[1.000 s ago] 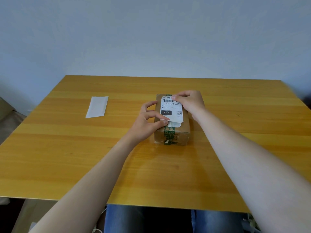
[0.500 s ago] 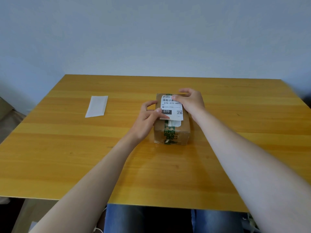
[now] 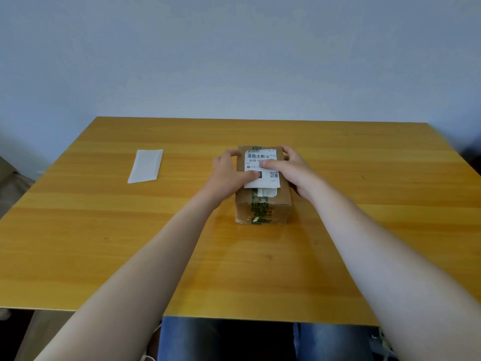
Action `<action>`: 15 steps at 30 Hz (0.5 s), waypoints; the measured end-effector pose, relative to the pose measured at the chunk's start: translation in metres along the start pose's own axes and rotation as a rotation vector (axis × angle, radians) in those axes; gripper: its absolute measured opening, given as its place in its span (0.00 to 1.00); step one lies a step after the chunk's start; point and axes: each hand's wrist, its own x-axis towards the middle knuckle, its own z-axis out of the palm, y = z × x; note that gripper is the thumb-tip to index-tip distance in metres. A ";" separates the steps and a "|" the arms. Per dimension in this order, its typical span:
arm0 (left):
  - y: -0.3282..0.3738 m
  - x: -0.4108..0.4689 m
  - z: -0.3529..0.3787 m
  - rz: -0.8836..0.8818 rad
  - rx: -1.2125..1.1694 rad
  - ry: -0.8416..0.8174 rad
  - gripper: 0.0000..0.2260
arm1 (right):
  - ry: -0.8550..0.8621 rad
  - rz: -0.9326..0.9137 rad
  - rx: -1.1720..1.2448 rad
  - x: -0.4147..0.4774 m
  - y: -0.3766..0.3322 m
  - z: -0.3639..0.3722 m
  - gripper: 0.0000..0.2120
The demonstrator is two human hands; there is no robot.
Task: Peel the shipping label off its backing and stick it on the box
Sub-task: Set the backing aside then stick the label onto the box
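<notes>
A small brown cardboard box (image 3: 263, 212) with green printed tape stands in the middle of the wooden table. The white shipping label (image 3: 265, 178) with barcode and QR code lies flat on the box's top. My left hand (image 3: 227, 175) clasps the box's left side, its thumb pressed on the label's lower left. My right hand (image 3: 292, 169) clasps the right side, thumb lying across the label's middle. The hands hide part of the label's print. The peeled white backing strip (image 3: 145, 165) lies on the table to the left, apart from the box.
The wooden table (image 3: 104, 243) ends against a pale wall at the back. Its front edge runs just above my knees in blue jeans (image 3: 203, 340). Some cardboard (image 3: 7, 175) shows past the table's left edge.
My left hand slid farther along the box's left side and its thumb moved onto the label. My right thumb came down from the label's top edge to its middle.
</notes>
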 end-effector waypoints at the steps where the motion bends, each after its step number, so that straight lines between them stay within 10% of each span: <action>1: 0.001 0.002 0.000 -0.013 -0.035 -0.009 0.37 | -0.014 0.003 0.013 -0.002 0.002 -0.001 0.35; 15: 0.004 0.009 0.008 -0.080 -0.221 -0.064 0.48 | -0.134 -0.002 0.048 -0.012 0.011 -0.011 0.34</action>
